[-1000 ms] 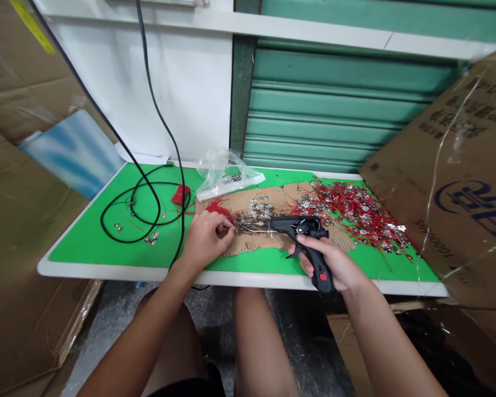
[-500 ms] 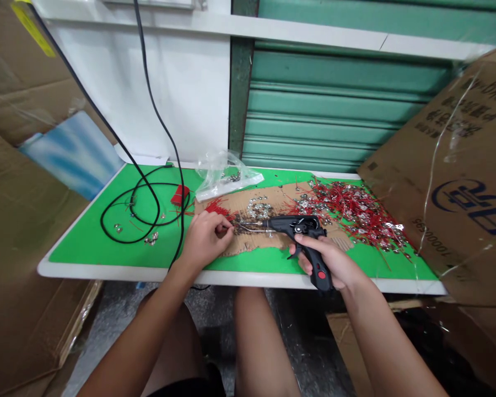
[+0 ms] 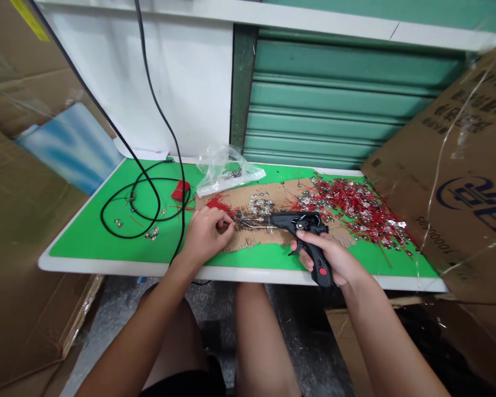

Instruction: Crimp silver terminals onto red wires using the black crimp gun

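Observation:
My right hand (image 3: 326, 253) is wrapped round the grip of a black soldering gun (image 3: 300, 223), whose thin metal tip points left over a scorched cardboard sheet (image 3: 268, 237). At that tip my left hand (image 3: 210, 229) is pinched, and whatever lies between its fingertips is too small to make out. Just behind the left hand lie short red wires (image 3: 218, 203). Small round metal pieces (image 3: 261, 204) sit on the cardboard beyond the gun. A heap of red wires with metal pieces attached (image 3: 361, 212) spreads to the right.
A clear plastic bag (image 3: 227, 173) with metal pieces lies at the back. Black cable (image 3: 103, 218) loops across the green tabletop (image 3: 86, 242) at left, near a red block (image 3: 180, 190). Large cardboard boxes (image 3: 471, 220) flank both sides.
The view has shifted slightly. The soldering gun is a little farther right in the picture, its tip still by my left fingertips. Both hands keep their holds.

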`<control>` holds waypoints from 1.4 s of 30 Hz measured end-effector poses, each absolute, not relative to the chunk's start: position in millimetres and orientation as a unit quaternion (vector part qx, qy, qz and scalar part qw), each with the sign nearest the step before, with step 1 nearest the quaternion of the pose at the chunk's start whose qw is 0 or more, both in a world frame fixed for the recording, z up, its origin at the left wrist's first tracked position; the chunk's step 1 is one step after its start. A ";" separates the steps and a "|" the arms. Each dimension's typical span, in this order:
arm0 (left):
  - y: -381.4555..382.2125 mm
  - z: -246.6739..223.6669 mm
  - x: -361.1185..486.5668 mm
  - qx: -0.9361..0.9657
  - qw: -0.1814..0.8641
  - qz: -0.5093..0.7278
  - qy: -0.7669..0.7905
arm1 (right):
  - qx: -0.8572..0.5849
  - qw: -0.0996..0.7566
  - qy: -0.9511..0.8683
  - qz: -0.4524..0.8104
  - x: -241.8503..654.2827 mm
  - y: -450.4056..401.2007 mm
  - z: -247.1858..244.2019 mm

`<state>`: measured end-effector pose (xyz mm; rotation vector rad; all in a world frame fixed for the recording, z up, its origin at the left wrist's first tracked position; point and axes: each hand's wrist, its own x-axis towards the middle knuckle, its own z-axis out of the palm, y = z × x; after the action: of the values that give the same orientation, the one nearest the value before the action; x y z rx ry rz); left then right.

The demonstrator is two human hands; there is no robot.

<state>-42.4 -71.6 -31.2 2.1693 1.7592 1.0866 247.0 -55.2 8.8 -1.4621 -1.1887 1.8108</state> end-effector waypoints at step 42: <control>-70.8 -29.1 -42.1 0.713 0.080 0.352 0.601 | -0.543 0.254 -0.440 0.669 247.9 -55.0 10.4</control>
<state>-42.1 -70.8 -29.1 2.1318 1.7981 1.0516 247.9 -55.0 10.4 -1.4757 -1.1952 1.8177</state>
